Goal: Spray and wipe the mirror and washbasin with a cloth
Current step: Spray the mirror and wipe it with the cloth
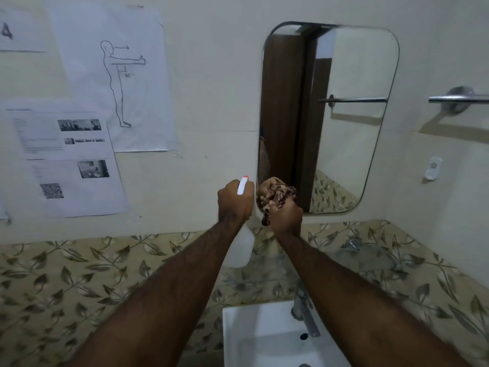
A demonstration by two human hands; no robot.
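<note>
A rounded rectangular mirror (344, 115) hangs on the cream wall above a white washbasin (254, 337) with a chrome tap (304, 311). My left hand (234, 201) is closed around a translucent white spray bottle (242, 250), its white nozzle with an orange tip pointing up beside the mirror's lower left edge. My right hand (287, 215) grips a bunched brown patterned cloth (275, 194) pressed against the mirror's lower left corner. Both forearms stretch up from the bottom of the view.
Printed paper sheets (87, 107) are taped to the wall on the left. A chrome towel bar (457, 99) sticks out at the right, with a small white wall fitting (432, 168) below it. Leaf-patterned tiles (79, 274) run behind the basin.
</note>
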